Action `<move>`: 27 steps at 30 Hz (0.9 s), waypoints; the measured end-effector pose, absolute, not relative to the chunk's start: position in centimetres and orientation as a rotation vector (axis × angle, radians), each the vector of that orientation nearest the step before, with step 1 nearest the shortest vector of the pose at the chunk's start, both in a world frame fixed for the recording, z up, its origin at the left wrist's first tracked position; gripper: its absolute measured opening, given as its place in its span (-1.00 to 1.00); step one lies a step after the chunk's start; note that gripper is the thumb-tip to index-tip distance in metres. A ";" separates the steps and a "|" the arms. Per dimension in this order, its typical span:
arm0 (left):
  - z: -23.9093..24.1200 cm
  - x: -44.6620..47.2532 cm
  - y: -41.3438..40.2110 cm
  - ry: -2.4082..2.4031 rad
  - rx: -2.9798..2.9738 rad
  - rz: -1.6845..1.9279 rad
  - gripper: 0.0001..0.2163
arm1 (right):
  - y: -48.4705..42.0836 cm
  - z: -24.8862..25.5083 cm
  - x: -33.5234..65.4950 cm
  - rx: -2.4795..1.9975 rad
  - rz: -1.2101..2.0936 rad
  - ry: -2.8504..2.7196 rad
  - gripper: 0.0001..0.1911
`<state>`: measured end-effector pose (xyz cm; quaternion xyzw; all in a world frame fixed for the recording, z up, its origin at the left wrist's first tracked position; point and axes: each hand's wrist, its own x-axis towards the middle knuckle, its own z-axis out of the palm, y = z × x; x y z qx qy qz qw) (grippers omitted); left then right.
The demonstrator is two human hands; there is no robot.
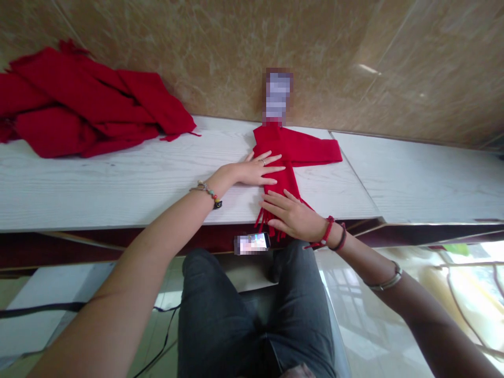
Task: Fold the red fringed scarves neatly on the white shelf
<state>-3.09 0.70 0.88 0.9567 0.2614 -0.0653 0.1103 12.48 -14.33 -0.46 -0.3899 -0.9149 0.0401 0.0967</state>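
Note:
A red fringed scarf point(311, 148) lies folded on the white wood-grain table, one part pointing right and its tasselled end hanging over the front edge. My left hand point(258, 170) rests flat on the scarf's left side, fingers spread. Nearer the front edge, my right hand point(295, 214) lies on the tasselled end with its fingers stretched out. Neither hand grips the cloth. Part of the fringe is hidden under my right hand.
A heap of red cloth point(94, 105) sits at the left against the brown marbled wall point(197, 47). Behind the scarf stands a blurred-out pale item point(277, 94). Below the table edge is a phone point(252, 243), above my knees. A black cable point(167, 336) runs along the floor.

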 end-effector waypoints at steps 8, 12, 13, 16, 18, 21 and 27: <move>0.1 -3.5 1.7 0.699 2.812 -0.113 -0.45 | -15.2 1.1 12.3 -0.953 0.659 -2.793 -0.47; 0.3 -3.5 1.5 0.712 2.791 -0.113 -0.44 | -14.5 2.9 13.3 -0.780 0.895 -2.631 -0.47; 0.3 -3.5 1.4 0.717 2.783 -0.116 -0.44 | -14.2 3.0 13.4 -0.823 0.838 -2.584 -0.46; 0.5 -3.5 1.2 0.725 2.771 -0.120 -0.45 | -13.5 2.4 13.5 -1.029 0.548 -2.597 -0.45; 0.5 -3.6 1.2 0.724 2.779 -0.114 -0.46 | -13.5 1.3 13.3 -1.130 0.407 -2.711 -0.45; 0.5 -3.6 1.2 0.712 2.801 -0.107 -0.46 | -14.4 -0.1 13.0 -1.168 0.340 -2.829 -0.45; 0.4 -3.5 1.3 0.724 2.815 -0.111 -0.45 | -15.6 1.1 13.8 -0.932 0.737 -2.829 -0.46</move>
